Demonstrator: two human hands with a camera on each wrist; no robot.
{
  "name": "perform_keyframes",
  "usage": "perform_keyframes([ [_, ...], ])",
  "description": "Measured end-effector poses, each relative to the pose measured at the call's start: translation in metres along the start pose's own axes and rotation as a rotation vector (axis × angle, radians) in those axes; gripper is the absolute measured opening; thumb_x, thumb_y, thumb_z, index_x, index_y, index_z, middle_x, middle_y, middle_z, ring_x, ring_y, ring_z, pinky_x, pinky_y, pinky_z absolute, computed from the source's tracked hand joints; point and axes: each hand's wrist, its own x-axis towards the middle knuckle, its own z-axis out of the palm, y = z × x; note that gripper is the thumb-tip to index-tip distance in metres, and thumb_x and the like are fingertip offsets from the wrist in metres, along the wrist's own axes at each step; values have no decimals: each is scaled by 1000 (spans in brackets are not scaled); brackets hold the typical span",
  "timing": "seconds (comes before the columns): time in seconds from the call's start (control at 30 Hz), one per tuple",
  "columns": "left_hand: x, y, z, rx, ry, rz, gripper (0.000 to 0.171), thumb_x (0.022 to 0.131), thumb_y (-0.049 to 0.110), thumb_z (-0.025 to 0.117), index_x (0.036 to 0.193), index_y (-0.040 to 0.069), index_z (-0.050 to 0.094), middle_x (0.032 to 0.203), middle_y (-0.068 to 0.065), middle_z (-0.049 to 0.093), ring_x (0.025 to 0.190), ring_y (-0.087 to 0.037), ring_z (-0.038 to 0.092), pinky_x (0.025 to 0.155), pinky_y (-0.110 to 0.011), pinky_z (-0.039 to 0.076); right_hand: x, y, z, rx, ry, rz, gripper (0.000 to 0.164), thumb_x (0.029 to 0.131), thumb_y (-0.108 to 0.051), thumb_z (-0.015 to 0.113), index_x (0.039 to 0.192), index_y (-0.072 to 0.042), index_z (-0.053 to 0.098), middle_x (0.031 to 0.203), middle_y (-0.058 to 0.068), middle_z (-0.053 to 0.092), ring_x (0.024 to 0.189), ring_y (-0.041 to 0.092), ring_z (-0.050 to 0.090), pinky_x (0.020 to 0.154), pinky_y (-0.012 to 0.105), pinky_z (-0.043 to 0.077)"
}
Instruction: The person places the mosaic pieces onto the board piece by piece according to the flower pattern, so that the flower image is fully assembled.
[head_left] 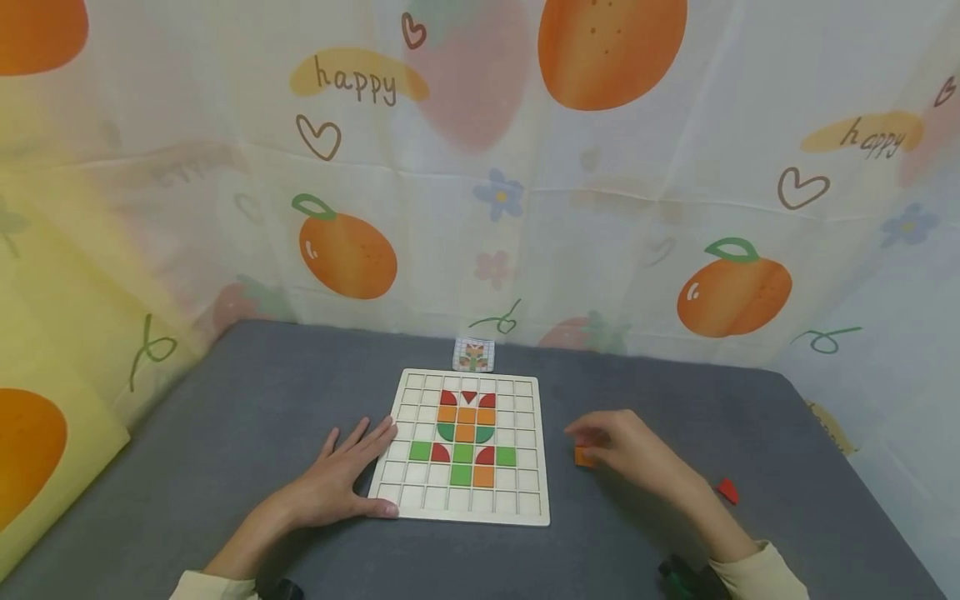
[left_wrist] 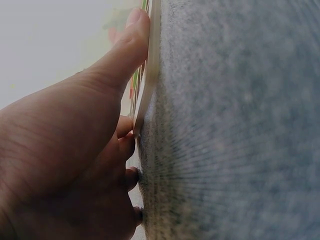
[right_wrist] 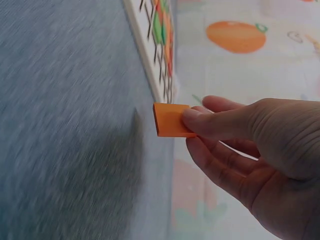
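A cream grid board (head_left: 522,500) lies on the table, bearing red, orange and green pieces in a flower-like pattern. My left hand (head_left: 330,483) rests at the board's left edge with fingers spread, the thumb touching the front left corner. In the left wrist view the left thumb (left_wrist: 122,55) lies along the board's edge (left_wrist: 150,70). Right of the board, my right hand (head_left: 626,446) pinches an orange square tile (right_wrist: 172,120) between thumb and fingers. That tile is held above the table, apart from the board.
A small pattern card (head_left: 474,355) lies behind the board, showing a similar coloured figure. One red piece (head_left: 727,490) is on the table beyond my right forearm. A printed fruit curtain (head_left: 585,192) hangs behind the grey table (head_left: 300,392).
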Motion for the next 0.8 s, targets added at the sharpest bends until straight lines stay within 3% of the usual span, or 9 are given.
perform_keyframes([
  [0.17, 1, 1, 0, -12, -4, -1, 112, 70, 61, 78, 155, 8, 28, 161, -12, 22, 147, -46, 7, 108, -69, -5, 13, -13, 8, -1, 13, -10, 31, 82, 5, 74, 111, -2, 72, 97, 4, 71, 84, 12, 65, 74, 28, 55],
  [0.33, 1, 1, 0, -9, -6, 0, 112, 70, 61, 78, 155, 7, 28, 161, -13, 22, 147, -46, 7, 108, -70, -5, 26, -28, 22, 98, 39, -48, 30, 84, 3, 73, 114, -3, 71, 94, -1, 69, 82, 8, 62, 75, 28, 55],
  [0.8, 2, -2, 2, 3, 4, -4, 112, 70, 61, 78, 155, 9, 28, 161, -12, 22, 147, -46, 8, 108, -70, -5, 64, -64, 57, 196, -10, -160, 23, 84, 3, 73, 107, -2, 73, 96, 4, 73, 85, 7, 63, 79, 23, 54],
])
